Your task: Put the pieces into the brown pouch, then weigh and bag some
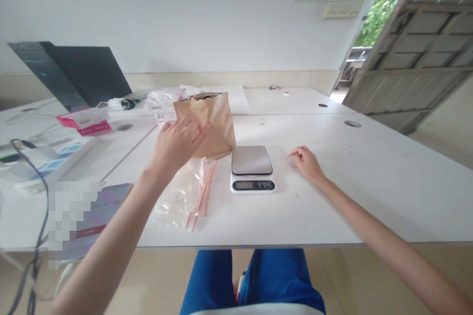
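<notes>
White walls and a pale desk (369, 172) fill the scene, and a wooden door (417, 59) stands open far beyond the right hand's fingers.

The left hand (177, 145) is raised over the desk. Its fingers (192, 130) lie against the front left side of a brown paper bag (216, 120), which stands upright on the desk with its top open. The fingers touch the paper, but the thumb is hidden, so I cannot tell whether they grip the bag or only press on it.

Just below those fingers, toward the person, a heap of clear plastic bags (186, 194) with red strips lies flat. Its far end reaches the foot of the paper bag. To the right of the left fingers, close by the bag's lower corner, sits a small scale (252, 170) with its display facing the person.

The right hand (306, 162) rests on the desk on the far side of the scale, near it but apart. Its fingers (296, 153) are released and loosely curved, with the tips on the desk and nothing in them.

Well to the left of the left fingers lies a pink box (86, 122), with a dark laptop (84, 76) behind it. Beside the left forearm a phone (107, 202) lies flat, and a black cable (31, 192) loops further left.
</notes>
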Demonstrator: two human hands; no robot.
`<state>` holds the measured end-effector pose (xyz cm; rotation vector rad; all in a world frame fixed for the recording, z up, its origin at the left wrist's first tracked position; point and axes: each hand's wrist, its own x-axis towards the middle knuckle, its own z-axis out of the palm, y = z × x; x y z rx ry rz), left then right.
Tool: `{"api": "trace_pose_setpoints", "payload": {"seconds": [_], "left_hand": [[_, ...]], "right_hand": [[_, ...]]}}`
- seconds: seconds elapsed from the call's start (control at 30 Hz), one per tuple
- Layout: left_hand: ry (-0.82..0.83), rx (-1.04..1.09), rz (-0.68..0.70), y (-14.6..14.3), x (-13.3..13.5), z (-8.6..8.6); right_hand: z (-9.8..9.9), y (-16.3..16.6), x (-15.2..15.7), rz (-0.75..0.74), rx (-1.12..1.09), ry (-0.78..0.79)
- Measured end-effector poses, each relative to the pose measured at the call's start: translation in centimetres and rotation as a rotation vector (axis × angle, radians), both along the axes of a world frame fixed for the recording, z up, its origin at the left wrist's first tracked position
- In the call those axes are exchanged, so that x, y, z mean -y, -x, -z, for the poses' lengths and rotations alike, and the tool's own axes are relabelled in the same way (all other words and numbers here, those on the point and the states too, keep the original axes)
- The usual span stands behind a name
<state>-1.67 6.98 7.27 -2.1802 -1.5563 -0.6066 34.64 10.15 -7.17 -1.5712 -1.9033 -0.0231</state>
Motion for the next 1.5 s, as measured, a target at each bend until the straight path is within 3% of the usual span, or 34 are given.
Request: {"api": "trace_pose_setpoints", "payload": {"seconds": [0.07,0.13,0.23,0.33,0.53,0.73,0.87,0.97,1.13,1.23,1.37,1.43,1.5], "left_hand": [[-0.154,0.147,-0.004,-1.7,-1.6,-2.2],[-0.227,0.245,0.005,-2.7,-4.0,-3.3],[-0.103,0.286,-0.079,-3.4,-7.6,-3.1],[-0.011,0.265,-0.174,-3.6,-9.6,-2.3],[0.040,0.236,-0.198,-3.2,-10.0,-2.5],[0.031,0.396,-0.169,-3.6,-10.7,-2.9],[-0.079,0.459,-0.080,-3.8,-11.1,-3.3],[-0.181,0.447,-0.001,-3.8,-11.0,-4.8],[-0.424,0.455,0.150,-5.5,-8.2,-6.9],[-0.362,0.353,0.396,-7.4,-5.9,-5.3],[0.144,-0.058,0.595,-9.7,-5.1,-0.4],[0.322,-0.096,0.468,-10.4,-5.7,2.4],[0.342,-0.062,0.378,-10.9,-6.6,4.9]], "right_hand": [[0.3,-0.1,-0.1,-0.006,-0.002,0.015],[0.4,-0.1,0.0,-0.032,0.009,0.027],[0.4,0.0,0.0,-0.046,0.013,0.038],[0.5,-0.1,-0.1,-0.046,0.007,0.039],[1.0,-0.3,-0.6,-0.060,-0.001,0.028],[1.1,-0.3,-0.6,-0.073,-0.006,0.023],[1.0,-0.4,-0.5,-0.081,0.002,0.024],[1.1,-0.4,-0.6,-0.086,0.008,0.024],[1.3,-0.3,-0.5,-0.084,0.006,0.019],[1.3,-0.3,-0.4,-0.086,0.008,0.018],[1.3,-0.3,-0.2,-0.089,0.018,0.023],[1.3,-0.4,-0.2,-0.092,0.021,0.026],[1.3,-0.4,-0.2,-0.101,0.021,0.028]]}}
